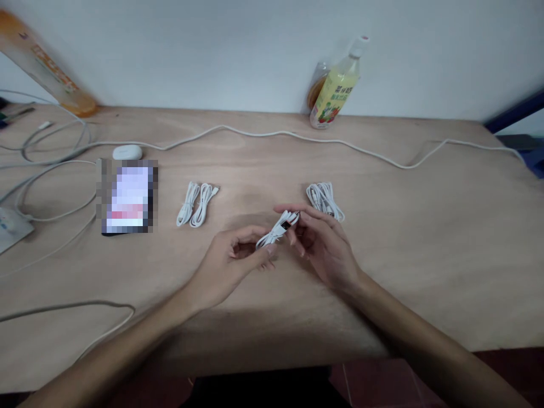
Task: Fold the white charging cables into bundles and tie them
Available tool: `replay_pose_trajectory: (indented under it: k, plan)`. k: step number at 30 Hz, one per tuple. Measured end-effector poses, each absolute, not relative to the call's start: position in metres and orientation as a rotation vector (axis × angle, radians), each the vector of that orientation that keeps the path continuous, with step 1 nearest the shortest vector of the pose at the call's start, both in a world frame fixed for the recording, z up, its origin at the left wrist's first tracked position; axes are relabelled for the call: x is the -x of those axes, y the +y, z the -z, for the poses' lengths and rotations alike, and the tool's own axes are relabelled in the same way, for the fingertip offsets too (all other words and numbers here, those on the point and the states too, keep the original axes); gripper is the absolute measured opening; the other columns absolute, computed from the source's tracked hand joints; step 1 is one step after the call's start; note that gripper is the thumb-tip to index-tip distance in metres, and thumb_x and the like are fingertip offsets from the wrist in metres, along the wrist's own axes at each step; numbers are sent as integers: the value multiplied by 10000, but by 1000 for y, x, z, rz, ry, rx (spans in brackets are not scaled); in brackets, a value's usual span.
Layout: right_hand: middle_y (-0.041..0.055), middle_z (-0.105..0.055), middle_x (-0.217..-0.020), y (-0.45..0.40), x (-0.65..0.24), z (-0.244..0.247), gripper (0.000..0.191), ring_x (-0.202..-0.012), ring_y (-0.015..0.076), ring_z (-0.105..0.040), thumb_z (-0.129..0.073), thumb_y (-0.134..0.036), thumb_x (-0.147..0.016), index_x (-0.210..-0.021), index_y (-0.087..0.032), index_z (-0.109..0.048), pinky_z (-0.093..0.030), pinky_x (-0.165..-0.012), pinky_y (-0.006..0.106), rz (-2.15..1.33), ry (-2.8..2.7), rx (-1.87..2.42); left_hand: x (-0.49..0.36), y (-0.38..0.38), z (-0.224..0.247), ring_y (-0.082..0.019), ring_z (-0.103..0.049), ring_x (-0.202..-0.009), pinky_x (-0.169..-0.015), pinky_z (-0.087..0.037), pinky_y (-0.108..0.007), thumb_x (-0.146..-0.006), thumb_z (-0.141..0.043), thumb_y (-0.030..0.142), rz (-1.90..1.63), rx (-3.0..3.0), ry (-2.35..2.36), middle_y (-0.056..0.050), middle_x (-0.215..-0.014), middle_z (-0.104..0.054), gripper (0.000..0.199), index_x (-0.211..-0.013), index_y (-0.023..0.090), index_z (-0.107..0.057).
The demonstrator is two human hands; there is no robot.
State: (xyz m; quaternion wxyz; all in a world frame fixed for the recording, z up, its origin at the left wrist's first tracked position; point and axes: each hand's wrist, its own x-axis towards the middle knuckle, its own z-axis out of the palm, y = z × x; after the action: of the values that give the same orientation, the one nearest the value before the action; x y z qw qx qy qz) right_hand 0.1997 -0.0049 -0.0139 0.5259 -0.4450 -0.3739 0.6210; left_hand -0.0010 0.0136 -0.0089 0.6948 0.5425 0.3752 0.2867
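Observation:
A white USB cable (275,231), coiled and tied into a small bundle, is held up above the table between both hands. My left hand (225,263) pinches its lower end between thumb and fingers. At the upper end, my right hand (329,246) has its fingers closed around the tip near the dark connector, partly hiding it. Two similar white cable bundles (197,204) lie side by side to the left. More bundled white cable (325,199) rests just behind my right hand, which covers part of it.
A phone (130,198), its screen blurred out, and a white earbud case (127,152) lie at left near loose cords and a power strip (12,226). One long white cord (272,134) crosses the back. An orange bottle (51,68) and a yellow drink bottle (338,88) stand by the wall.

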Motion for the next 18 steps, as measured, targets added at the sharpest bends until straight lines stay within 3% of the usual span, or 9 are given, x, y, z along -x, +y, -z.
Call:
replay_pose_trajectory:
  k: [7,12,18]
  plan:
    - [-28,-601,-659,-6,-201,13,307,-543,134,-424,-755,-498,-944,-1129,-281,-868,-330,-504,285,-1497,-929,1070,2,15,7,-164,-711,-766,-757,-603,-301,-1007,-743,396,-587,-1197,803,-72,-1019,-828,247,-1099,179,-815]
    - [-32,-583,-645,-6,-201,13,286,-553,131,-421,-760,-508,-962,-1111,-291,-872,-322,-516,277,-1487,-937,1062,2,17,4,-122,-620,-679,-668,-572,-262,-1011,-740,340,-589,-1159,734,-31,-962,-787,172,-990,186,-814]
    - [-36,-582,-654,-5,-200,14,312,-556,130,-418,-753,-545,-981,-1118,-290,-869,-325,-535,281,-1492,-927,1033,7,17,9,-85,-599,-615,-639,-513,-244,-1069,-700,332,-539,-1048,664,-28,-967,-802,193,-1098,196,-833]
